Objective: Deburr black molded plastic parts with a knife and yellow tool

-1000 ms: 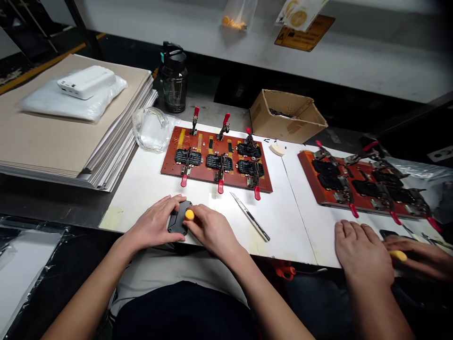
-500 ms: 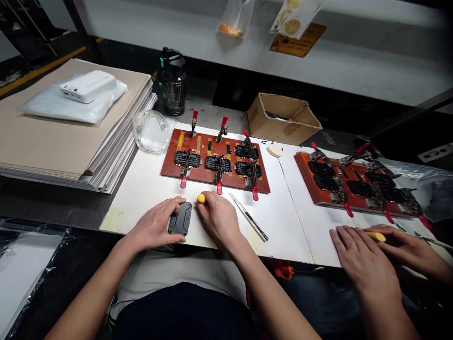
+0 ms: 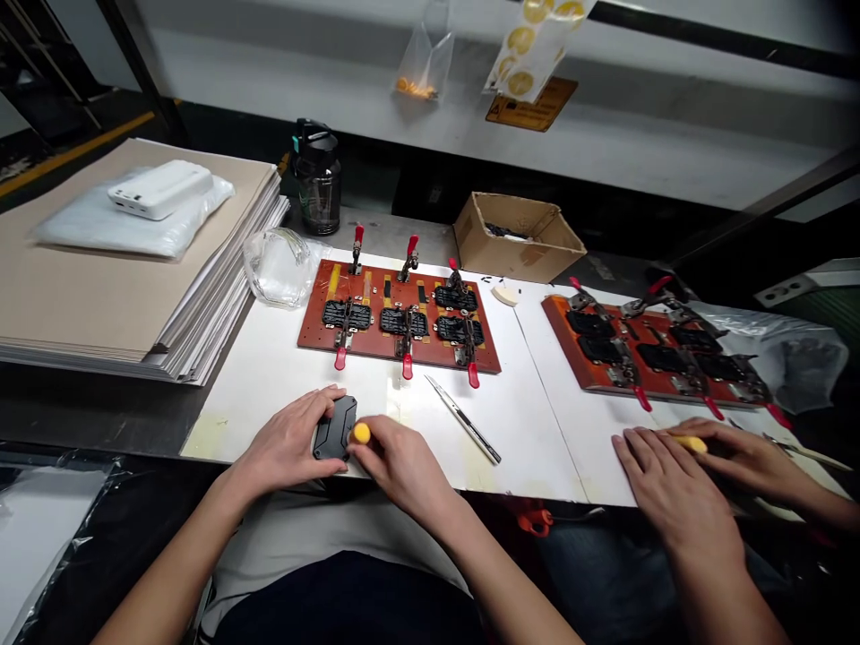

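A dark grey plastic cover (image 3: 335,428) stands near the table's front edge, gripped at its left side by my left hand (image 3: 290,445), thumb at the bottom and fingers at the top. My right hand (image 3: 401,459) is closed round a yellow-handled tool (image 3: 361,434); its rounded yellow end shows, while its tip is hidden. That hand is at the cover's right edge. To the right of it lies a utility knife (image 3: 465,421). Beyond both hands sits a red-brown fixture board (image 3: 396,353) with red-handled toggle clamps and several black plastic parts.
A co-worker's hands (image 3: 692,479) hold another yellow-handled tool by a second clamp board (image 3: 571,358) on the right. Behind are a cardboard box (image 3: 520,262) and a dark bottle (image 3: 318,193). Stacked cardboard sheets (image 3: 73,296) bear a white power bank (image 3: 161,188).
My right hand has moved toward the cover with the yellow-handled tool, from a small gap away to its right edge. My left hand keeps its hold. The camera view has shifted slightly.
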Available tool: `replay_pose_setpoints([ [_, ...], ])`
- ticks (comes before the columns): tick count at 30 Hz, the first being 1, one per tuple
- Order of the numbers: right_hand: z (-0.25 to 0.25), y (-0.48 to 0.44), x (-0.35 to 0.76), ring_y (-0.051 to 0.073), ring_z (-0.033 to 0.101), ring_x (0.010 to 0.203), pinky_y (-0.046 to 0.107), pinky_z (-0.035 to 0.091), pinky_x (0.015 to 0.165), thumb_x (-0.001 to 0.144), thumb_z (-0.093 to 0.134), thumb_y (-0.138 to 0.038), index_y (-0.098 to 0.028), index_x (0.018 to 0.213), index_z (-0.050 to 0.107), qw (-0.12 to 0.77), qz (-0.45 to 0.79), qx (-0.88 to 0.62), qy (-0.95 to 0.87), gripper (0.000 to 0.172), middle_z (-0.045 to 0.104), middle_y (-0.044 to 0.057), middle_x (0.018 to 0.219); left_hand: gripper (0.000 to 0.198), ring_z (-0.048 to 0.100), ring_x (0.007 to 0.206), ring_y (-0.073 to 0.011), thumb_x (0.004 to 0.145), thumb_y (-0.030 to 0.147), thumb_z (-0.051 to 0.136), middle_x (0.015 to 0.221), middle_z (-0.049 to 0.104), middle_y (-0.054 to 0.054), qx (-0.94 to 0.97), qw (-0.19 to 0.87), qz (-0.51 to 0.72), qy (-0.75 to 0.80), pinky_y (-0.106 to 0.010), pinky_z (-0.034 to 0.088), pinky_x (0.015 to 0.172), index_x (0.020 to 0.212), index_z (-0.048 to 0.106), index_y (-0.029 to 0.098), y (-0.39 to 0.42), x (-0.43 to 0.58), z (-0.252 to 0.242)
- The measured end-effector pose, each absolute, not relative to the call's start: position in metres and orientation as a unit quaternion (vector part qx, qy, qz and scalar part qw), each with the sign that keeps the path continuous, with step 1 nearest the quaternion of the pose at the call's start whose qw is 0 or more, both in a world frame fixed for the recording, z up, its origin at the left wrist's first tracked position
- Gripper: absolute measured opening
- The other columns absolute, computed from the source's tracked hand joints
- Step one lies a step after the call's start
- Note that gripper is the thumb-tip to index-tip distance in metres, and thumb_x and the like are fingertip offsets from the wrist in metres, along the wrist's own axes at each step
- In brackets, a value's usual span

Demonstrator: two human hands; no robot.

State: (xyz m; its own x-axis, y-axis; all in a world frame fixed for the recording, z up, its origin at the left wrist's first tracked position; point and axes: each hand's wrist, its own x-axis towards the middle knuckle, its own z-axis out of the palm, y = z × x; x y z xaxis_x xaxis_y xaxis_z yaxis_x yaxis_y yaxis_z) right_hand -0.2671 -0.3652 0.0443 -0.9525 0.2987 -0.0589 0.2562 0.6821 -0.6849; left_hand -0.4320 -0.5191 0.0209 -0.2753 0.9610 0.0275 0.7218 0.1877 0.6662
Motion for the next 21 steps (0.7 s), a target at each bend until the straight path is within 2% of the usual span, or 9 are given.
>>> replay_pose_setpoints([
  [4, 0.038, -0.364, -0.284, 0.021, 0.06, 0.09, 0.03, 0.045, 0.079, 0.101, 0.052, -0.023, -0.018, 0.114, 0.057, 0.059, 0.339, -0.187, -0.92, 0.015, 0.063, 0.007, 0.103, 0.071, 0.051, 0.135, -0.033, 0.076, 0.038, 0.079, 0.143, 0.054, -0.013, 0.571, 0.2, 0.299, 0.738, -0.052, 0.047, 0.109, 0.134, 0.04, 0.026, -0.519, -0.432, 0.021],
  [8, 0.043, -0.369, -0.274, 0.018, 0.059, 0.081, 0.027, 0.044, 0.071, 0.096, 0.057, -0.019, -0.02, 0.104, 0.059, 0.03, 0.347, -0.158, -0.924, 0.008, 0.063, 0.004, 0.095, 0.064, 0.048, 0.138, -0.0314, 0.075, 0.035, 0.079, 0.142, 0.054, -0.013, 0.577, 0.197, 0.305, 0.731, -0.051, 0.043, 0.114, 0.129, 0.045, 0.025, -0.519, -0.432, 0.023],
  [11, 0.052, -0.368, -0.258, 0.017, 0.06, 0.077, 0.024, 0.043, 0.067, 0.094, 0.062, -0.018, -0.022, 0.099, 0.06, -0.014, 0.366, -0.127, -0.922, 0.006, 0.063, 0.0, 0.09, 0.066, 0.049, 0.138, -0.0311, 0.076, 0.033, 0.079, 0.142, 0.055, -0.013, 0.579, 0.198, 0.306, 0.729, -0.051, 0.043, 0.114, 0.131, 0.044, 0.024, -0.519, -0.432, 0.022],
  [13, 0.055, -0.366, -0.256, 0.017, 0.06, 0.077, 0.024, 0.043, 0.067, 0.096, 0.061, -0.02, -0.022, 0.097, 0.058, -0.011, 0.354, -0.145, -0.924, 0.003, 0.063, 0.001, 0.089, 0.071, 0.05, 0.137, -0.0314, 0.076, 0.035, 0.079, 0.143, 0.054, -0.014, 0.577, 0.202, 0.308, 0.729, -0.051, 0.044, 0.113, 0.136, 0.041, 0.025, -0.52, -0.433, 0.022],
  [17, 0.049, -0.364, -0.272, 0.018, 0.06, 0.086, 0.027, 0.044, 0.073, 0.1, 0.054, -0.022, -0.021, 0.105, 0.056, 0.036, 0.315, -0.184, -0.93, 0.006, 0.063, 0.004, 0.101, 0.077, 0.049, 0.137, -0.031, 0.078, 0.038, 0.078, 0.148, 0.05, -0.013, 0.574, 0.209, 0.307, 0.73, -0.048, 0.045, 0.113, 0.142, 0.037, 0.026, -0.521, -0.432, 0.02],
  [21, 0.041, -0.371, -0.282, 0.019, 0.059, 0.083, 0.028, 0.041, 0.071, 0.097, 0.054, -0.017, -0.02, 0.11, 0.057, 0.033, 0.294, -0.16, -0.942, 0.013, 0.062, 0.004, 0.099, 0.063, 0.045, 0.142, -0.0301, 0.077, 0.035, 0.078, 0.152, 0.048, -0.011, 0.579, 0.205, 0.308, 0.727, -0.048, 0.043, 0.116, 0.13, 0.044, 0.026, -0.521, -0.432, 0.018],
])
